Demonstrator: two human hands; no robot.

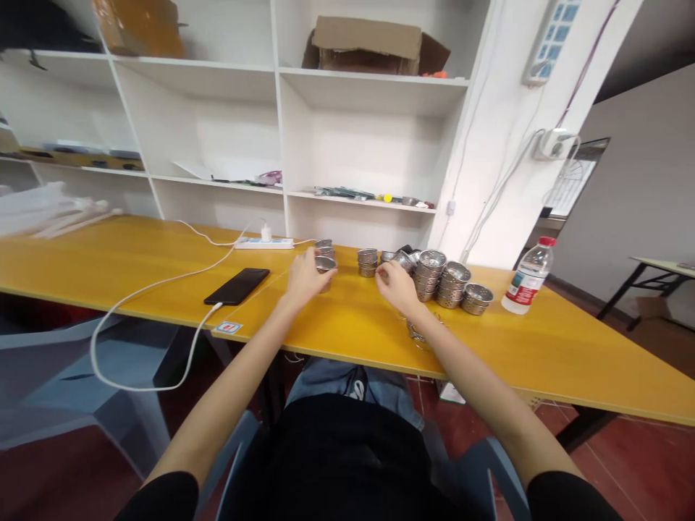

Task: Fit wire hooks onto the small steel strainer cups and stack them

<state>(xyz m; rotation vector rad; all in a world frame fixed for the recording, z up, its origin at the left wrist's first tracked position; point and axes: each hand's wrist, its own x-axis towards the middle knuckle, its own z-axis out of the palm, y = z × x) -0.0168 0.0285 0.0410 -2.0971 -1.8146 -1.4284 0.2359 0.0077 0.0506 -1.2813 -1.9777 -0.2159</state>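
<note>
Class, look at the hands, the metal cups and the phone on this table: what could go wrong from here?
The right hand is close to the stacked perforated metal cups; a careless sideways move might topple them.

The white cable plugged into the phone loops below the front edge of the table; a snag could drag the phone off.
</note>
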